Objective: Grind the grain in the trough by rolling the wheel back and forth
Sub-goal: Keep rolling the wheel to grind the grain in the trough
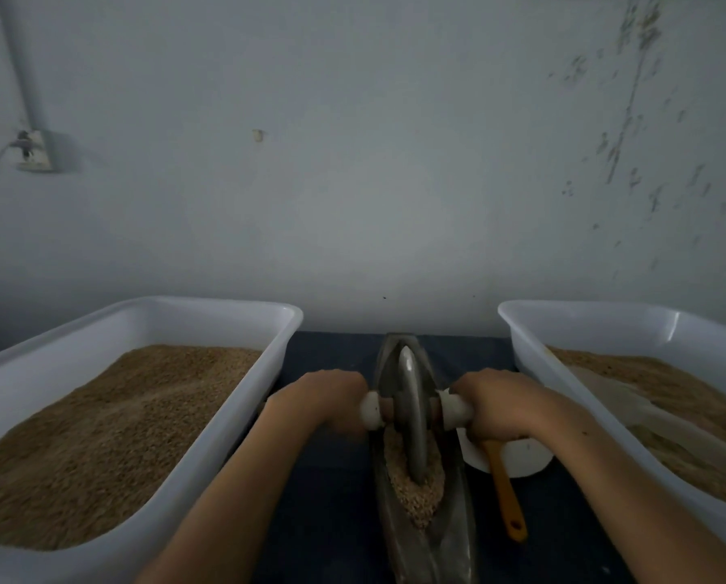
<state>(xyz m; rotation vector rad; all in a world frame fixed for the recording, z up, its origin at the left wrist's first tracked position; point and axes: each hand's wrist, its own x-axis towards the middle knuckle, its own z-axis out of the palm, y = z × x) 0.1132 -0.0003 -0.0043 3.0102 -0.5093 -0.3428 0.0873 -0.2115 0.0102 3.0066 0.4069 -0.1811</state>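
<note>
you're in the grinding step itself, by my reading — the wheel stands on edge in the trough between your two arms, its lower rim bedded in the grain, which lies heaped in the near half of the channel and looks mostly whole, so i'd judge the work far from done. the two biggest things are the white tubs: the left tub holds a deep, fairly level bed of brown grain, and the right tub holds a similar brown fill with a paler patch across it — whether that is ground meal i cannot tell. between the right tub and the trough sits a small white bowl, partly under your wrist, with an orange handle leaning out toward you; its contents are hidden. your left hand is curled round the left end of the axle, your right hand round the right end, both closed firmly on the pale grips. the next move calls for an even push from both hands along the channel, keeping the wheel upright so it doesn't ride up a wall or throw grain over the rim.
</note>
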